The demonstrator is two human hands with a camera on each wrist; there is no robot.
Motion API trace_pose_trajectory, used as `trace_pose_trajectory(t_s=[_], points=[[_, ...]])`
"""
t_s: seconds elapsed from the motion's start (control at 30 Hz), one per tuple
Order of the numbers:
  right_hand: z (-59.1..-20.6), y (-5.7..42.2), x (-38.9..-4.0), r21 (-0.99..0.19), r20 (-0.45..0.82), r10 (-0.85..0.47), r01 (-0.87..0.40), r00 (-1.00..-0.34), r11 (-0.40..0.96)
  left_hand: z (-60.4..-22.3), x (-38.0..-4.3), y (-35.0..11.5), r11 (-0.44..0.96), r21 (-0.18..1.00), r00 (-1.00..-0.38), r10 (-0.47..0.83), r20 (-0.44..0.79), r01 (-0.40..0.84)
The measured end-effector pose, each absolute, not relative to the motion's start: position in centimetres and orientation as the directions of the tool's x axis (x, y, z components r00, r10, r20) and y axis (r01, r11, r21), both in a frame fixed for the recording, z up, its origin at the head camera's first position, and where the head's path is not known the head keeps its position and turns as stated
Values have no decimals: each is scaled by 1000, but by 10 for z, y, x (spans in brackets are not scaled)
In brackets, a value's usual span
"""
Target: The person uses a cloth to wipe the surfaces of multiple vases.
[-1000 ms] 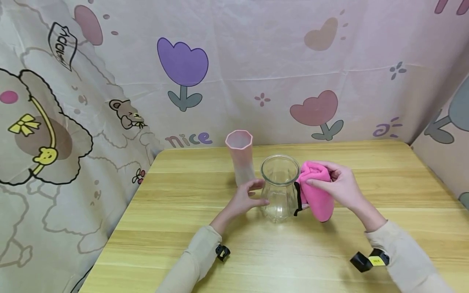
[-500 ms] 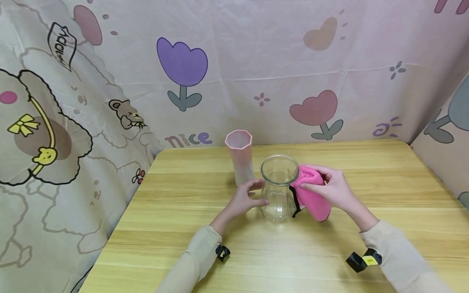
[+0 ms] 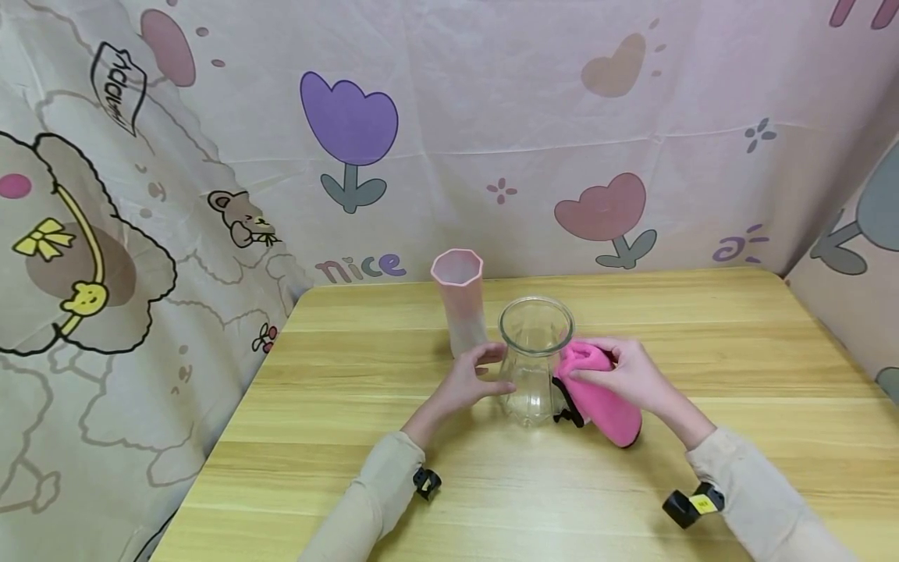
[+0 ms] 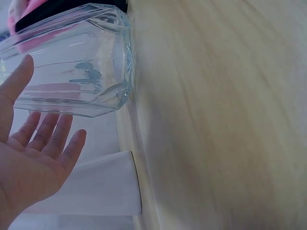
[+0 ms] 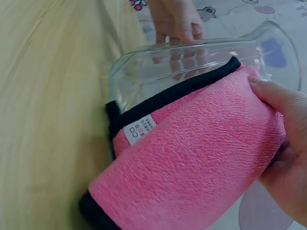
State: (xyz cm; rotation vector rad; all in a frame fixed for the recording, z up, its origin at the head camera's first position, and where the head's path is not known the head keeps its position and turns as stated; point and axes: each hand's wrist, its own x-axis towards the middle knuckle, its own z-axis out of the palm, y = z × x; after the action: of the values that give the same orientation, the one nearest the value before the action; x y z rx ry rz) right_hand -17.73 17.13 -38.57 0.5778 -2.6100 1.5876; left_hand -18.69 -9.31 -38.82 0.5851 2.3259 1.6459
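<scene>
A clear glass vase (image 3: 535,375) with a flared rim stands upright on the wooden table. At its left side is my left hand (image 3: 469,382), thumb and fingers spread and fairly straight; the left wrist view shows the fingertips (image 4: 62,122) at the glass. My right hand (image 3: 628,375) pinches a folded pink towel (image 3: 604,398) with black edging between thumb and fingers. That towel lies against the vase's right side, its lower end hanging obliquely. A white label (image 5: 139,129) shows on the towel in the right wrist view.
A pink-and-white tall vase (image 3: 463,308) stands behind and left of the glass one, close to my left hand. The wooden table (image 3: 337,437) ends at a printed curtain (image 3: 449,117) at the back. Each wrist carries a small black camera.
My right hand has moved down and slightly left with the pink towel along the glass vase's right side. The left hand and both vases have stayed in place.
</scene>
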Motion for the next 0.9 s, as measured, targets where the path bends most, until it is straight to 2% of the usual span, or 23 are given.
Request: trace_pose_trajectory(t_s=[0.3, 0.73, 0.9], points=[[-398, 171, -179, -717, 233, -360, -409, -904, 564, -388, -187, -94, 295, 937, -896, 442, 39, 187], [-412, 170, -179, -644, 215, -432, -460, -876, 612, -387, -185, -93, 302, 934, -900, 433, 44, 191], [-413, 172, -178, -625, 172, -460, -458, -871, 632, -405, -195, -94, 301, 933, -902, 430, 50, 196]])
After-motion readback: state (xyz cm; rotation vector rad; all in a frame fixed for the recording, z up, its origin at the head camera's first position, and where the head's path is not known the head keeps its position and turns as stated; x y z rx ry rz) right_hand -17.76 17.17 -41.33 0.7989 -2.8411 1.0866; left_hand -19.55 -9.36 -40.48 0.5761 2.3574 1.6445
